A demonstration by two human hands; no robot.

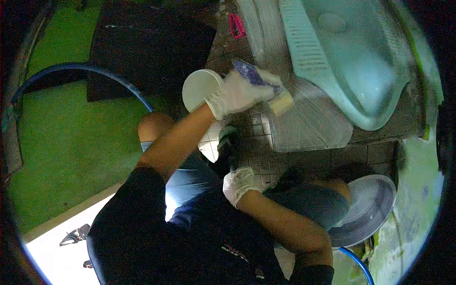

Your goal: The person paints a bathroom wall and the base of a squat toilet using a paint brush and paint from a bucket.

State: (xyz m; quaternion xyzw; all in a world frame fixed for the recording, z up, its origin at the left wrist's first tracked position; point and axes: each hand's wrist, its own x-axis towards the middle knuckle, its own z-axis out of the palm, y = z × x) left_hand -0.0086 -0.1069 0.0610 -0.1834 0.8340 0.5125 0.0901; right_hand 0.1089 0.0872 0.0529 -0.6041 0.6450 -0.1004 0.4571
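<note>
My left hand (244, 91), in a white glove, is closed around a scrubbing brush with a blue-purple body (253, 75) and pale yellow bristles. Motion blurs the brush a little. Its bristle end is at the edge of a raised grey step (308, 118) streaked with whitish foam. A pale turquoise squat toilet (351, 61) is set into this step, to the right of the brush. My right hand (239, 185), also gloved in white, is curled into a fist between my bent knees, with nothing showing in it.
A white bucket (202, 89) stands just left of my left hand. Behind it lies a dark panel (147, 47). A blue hose (102, 70) arches at the left. A pink plastic item (236, 25) lies at the back. Beside my right knee is a grey basin (368, 209).
</note>
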